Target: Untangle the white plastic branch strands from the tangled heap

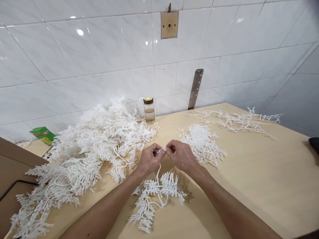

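Note:
My left hand [151,156] and my right hand [179,153] meet above the middle of the table. Both are closed in a pinch on a small white plastic sprig [161,150] between their fingertips. Below them, between my forearms, lies a branched white plastic piece [159,191] whose stem rises toward my left hand; whether it touches the hand is unclear. Just beyond my right hand is a pile of small white sprigs [203,142]. A large heap of white branched plastic [97,139] spreads to the left.
Thin bare white stems [236,121] lie at the back right of the table [261,172]. A bottle with a dark lid [149,111] stands near the tiled wall. At the left are a green box [43,135] and a brown carton [15,166]. A dark object sits at the right edge.

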A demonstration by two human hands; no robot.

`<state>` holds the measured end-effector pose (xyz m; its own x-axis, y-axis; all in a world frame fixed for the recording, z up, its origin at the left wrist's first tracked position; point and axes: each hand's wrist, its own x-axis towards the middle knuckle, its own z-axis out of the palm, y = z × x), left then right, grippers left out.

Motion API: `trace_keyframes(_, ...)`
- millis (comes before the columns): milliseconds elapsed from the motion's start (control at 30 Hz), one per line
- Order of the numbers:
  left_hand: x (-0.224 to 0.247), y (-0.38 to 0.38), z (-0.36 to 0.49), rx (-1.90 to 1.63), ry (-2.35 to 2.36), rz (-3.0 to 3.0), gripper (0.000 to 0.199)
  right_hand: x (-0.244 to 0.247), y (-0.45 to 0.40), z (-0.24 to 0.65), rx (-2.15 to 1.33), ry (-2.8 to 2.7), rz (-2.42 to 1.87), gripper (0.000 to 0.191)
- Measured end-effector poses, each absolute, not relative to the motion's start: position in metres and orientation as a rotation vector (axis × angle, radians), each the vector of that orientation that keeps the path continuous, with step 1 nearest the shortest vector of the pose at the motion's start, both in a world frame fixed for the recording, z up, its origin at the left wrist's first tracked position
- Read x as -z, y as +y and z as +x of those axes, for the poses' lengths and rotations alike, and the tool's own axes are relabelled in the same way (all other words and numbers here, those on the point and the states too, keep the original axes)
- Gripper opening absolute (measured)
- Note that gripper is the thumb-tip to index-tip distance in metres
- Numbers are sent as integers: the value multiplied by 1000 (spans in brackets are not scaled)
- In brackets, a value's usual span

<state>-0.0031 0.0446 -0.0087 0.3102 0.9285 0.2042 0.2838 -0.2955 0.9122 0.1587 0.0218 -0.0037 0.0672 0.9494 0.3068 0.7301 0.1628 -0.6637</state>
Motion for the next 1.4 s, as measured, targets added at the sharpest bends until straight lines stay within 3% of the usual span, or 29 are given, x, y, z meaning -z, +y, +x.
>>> trace_keyframes(300, 9, 51, -5, -899, 1057, 1766, 25, 3, 19, 163, -317, -1873, -1641, 18)
trace_keyframes(500, 6, 46, -3, -879, 1035, 1614, 39, 7, 21, 168, -233, -1942, -1594, 19)
trace_keyframes(1000, 16, 53, -1, -957, 1080, 1642, 28, 16, 22, 163, -188, -1905, -1551, 18)
trace_keyframes(1300, 22, 46, -1, -941, 1000, 1508, 34, 15, 35, 194, 59, -1612, -1844, 21)
trace_keyframes(1400, 26, 49, -1, -990, 971, 1463, 35, 9, 31, 192, -109, -1542, -1778, 26)
